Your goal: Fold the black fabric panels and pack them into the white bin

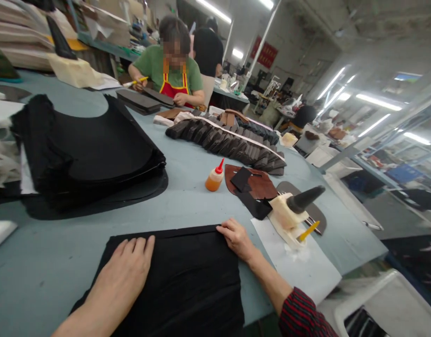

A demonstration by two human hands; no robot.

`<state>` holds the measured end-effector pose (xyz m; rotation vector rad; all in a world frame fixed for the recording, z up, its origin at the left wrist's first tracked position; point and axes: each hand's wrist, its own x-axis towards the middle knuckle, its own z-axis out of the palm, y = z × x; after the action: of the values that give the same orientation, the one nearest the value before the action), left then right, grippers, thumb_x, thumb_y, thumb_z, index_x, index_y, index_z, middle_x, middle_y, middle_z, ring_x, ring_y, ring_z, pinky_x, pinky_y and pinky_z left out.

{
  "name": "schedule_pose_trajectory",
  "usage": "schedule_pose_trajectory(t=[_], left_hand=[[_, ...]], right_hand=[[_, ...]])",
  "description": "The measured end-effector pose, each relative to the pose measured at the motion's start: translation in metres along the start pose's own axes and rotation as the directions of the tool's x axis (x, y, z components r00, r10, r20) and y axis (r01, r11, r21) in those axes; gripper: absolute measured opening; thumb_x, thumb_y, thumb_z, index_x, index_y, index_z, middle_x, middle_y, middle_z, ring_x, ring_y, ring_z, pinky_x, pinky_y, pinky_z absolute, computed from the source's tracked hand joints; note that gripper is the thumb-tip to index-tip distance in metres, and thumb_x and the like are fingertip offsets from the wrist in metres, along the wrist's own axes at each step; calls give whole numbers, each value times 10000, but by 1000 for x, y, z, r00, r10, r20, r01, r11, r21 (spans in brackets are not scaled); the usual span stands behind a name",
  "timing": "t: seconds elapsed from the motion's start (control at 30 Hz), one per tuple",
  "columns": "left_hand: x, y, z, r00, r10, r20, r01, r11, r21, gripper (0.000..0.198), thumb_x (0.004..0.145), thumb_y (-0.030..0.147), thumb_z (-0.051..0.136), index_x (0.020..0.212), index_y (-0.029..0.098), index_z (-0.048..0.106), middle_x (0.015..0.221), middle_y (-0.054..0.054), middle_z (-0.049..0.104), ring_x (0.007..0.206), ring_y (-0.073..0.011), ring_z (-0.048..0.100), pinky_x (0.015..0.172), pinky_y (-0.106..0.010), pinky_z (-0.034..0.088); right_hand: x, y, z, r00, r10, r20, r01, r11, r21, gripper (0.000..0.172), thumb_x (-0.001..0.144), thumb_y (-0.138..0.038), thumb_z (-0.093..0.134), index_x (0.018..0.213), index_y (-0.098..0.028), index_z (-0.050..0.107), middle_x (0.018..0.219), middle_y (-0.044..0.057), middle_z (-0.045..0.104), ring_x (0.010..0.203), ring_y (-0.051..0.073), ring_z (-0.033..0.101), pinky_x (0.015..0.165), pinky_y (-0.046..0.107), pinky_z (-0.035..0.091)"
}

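Note:
A black fabric panel (187,281) lies flat on the blue-grey table (187,196) right in front of me. My left hand (126,271) rests palm down on its left part, fingers stretched out flat. My right hand (236,238) sits at the panel's upper right corner, fingers curled and pressing on the folded top edge. Neither hand lifts anything.
A tall stack of black cut pieces (92,150) lies at left. An orange glue bottle (214,178), brown leather pieces (253,182), a glue pot with black cone and yellow brush (294,213) on white paper stand to the right. A row of dark pieces (229,140) lies beyond. A co-worker in a green shirt (169,70) works at the far end.

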<state>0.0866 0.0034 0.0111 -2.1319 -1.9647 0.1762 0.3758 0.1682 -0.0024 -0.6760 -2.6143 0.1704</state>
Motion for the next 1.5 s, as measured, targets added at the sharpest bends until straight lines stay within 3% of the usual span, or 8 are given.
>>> schedule_pose_trajectory(t=[0.1,0.27,0.43,0.83,0.93,1.17,1.33,1.5], left_hand=[[6,8,-8,999,-30,30,29,1000,10,621,800,0,350,1368,214,484,880,-131,655,822,-264,626,885,-487,477],[16,25,-14,999,19,-36,-17,999,47,509,785,-26,354,1182,93,650,1131,-212,631,1055,-306,588,907,-452,470],[27,42,-26,998,-26,52,23,999,48,612,796,-19,342,1337,200,526,892,-139,661,814,-256,619,761,-429,495],[64,91,-58,998,-11,65,11,1000,-1,471,805,8,384,1153,147,669,899,-168,649,837,-261,610,766,-421,478],[72,104,-61,993,-45,108,52,997,-59,568,814,-13,359,1256,248,601,885,-154,654,774,-252,623,662,-382,469],[71,100,-56,995,-33,91,40,996,-76,563,825,-19,340,1267,227,588,819,-132,639,722,-231,623,608,-346,463],[72,107,-52,995,-51,88,52,999,-1,540,840,8,362,1293,224,560,865,-130,652,758,-230,633,655,-369,493],[59,96,-42,997,-74,24,72,996,59,449,840,23,369,1197,123,623,953,-156,661,866,-263,643,782,-436,501]], right_hand=[[-2,-1,-4,999,-27,41,30,995,-90,319,931,-67,418,1134,-142,652,913,100,633,831,188,521,715,326,499],[-2,-2,-3,993,-62,99,79,979,-189,301,944,-88,413,1147,-127,633,923,105,630,829,200,501,708,335,485],[-1,-3,-5,984,-94,152,130,959,-253,279,946,-107,437,1162,-128,613,904,104,615,823,210,496,682,341,456],[7,-9,-13,958,-142,249,222,917,-331,256,945,-135,450,1164,-103,579,902,106,606,795,223,476,667,367,402],[5,-8,-11,951,-144,274,238,907,-349,259,948,-140,449,1169,-97,575,948,115,616,828,231,485,683,372,414],[-12,10,-22,964,-128,231,209,905,-370,247,957,-117,428,1131,-105,602,925,117,616,881,231,497,716,358,426],[5,3,-27,990,11,141,36,943,-330,225,945,-99,444,1050,-155,634,936,94,610,869,210,494,745,348,436],[25,-26,-11,955,-83,286,132,979,-157,266,928,-78,458,1141,-150,601,997,87,615,906,194,510,766,309,472]])
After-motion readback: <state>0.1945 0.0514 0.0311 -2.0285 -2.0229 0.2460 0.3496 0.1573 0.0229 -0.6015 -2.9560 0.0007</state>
